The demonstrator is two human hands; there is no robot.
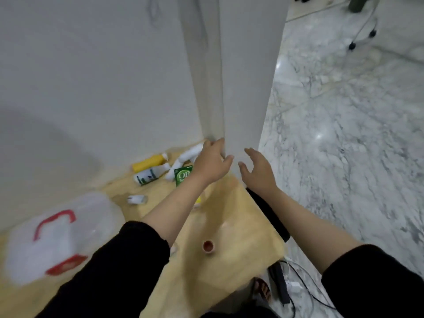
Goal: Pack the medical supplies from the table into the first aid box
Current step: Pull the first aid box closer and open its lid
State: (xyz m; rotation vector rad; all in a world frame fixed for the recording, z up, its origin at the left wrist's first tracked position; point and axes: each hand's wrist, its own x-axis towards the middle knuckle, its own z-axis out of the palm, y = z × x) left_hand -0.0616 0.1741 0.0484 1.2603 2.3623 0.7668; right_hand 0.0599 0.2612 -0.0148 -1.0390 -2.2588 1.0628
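Packing looks barely begun: the first aid box (62, 237) sits closed at the worktop's (229, 267) left, while the supplies lie loose near the wall. I count one yellow bottle (149, 162), one white bottle (151, 174), one green packet (182, 175), some white rolls (188, 156), and one small vial (137, 199). The left hand (212, 162) and right hand (258, 172) hover above them, fingers spread wide, holding nothing.

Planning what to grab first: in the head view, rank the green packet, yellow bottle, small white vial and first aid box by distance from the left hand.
1. Green packet, just beside the left hand.
2. Yellow bottle, further left by the wall.
3. Small white vial, left and nearer the person.
4. First aid box, far left.
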